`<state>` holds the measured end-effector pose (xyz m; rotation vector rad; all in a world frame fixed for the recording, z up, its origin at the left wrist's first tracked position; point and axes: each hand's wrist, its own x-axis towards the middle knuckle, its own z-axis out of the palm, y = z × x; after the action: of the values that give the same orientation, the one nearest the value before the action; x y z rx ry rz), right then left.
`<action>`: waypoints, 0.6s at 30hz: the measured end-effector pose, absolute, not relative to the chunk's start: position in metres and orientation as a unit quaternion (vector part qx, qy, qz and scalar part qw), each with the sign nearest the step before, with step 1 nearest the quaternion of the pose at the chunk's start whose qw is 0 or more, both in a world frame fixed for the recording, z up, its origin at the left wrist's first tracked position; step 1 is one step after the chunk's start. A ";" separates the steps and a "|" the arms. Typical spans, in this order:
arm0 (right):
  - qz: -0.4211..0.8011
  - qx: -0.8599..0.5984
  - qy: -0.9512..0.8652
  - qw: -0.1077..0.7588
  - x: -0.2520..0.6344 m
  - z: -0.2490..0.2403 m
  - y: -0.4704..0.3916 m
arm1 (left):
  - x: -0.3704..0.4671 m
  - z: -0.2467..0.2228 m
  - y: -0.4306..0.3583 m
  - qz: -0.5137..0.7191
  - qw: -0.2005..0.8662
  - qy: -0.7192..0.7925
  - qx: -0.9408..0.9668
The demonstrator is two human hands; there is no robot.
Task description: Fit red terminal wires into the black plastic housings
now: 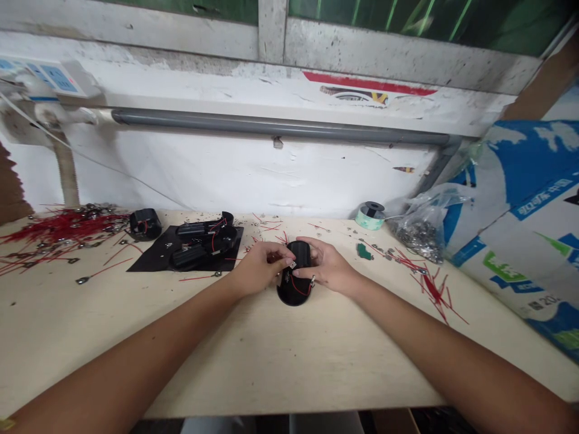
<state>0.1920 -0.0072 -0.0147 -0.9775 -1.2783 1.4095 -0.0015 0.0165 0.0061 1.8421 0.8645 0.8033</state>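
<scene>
Housing of black plastic with a rounded near end (294, 296) sits on the pale wooden table (253, 355), between both hands, which cover parts of its sides. The left hand (262, 265) has thumb and fingertips pinched on a small silver metal piece (293, 264) over the housing; the right hand (331, 266) clasps its right side. Thin red wire (296, 287) curves across it. Left of the hands, two elongated black plastic parts (194, 258) lie on a black flat sheet (151, 258), beyond which red wires with metal ends (84, 226) are heaped. Rightward lie a flat green piece (363, 251), a green-sided spool (370, 220) and a clear plastic bag (423, 208) containing small metallic pieces (420, 238), beside a blue-and-white cardboard box (520, 241).
</scene>
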 end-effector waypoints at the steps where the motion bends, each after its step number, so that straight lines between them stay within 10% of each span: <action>1: 0.581 -0.397 -0.532 0.471 0.192 -0.014 -0.008 | -0.002 0.006 0.017 0.324 0.454 0.349 0.753; 18: 0.572 -0.421 -0.559 0.427 0.191 -0.002 -0.012 | -0.006 0.002 0.024 0.293 0.469 0.317 0.771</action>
<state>0.1915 -0.0125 -0.0016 -1.0510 -1.3970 1.4298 -0.0055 0.0238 0.0021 1.8901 0.7773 0.7175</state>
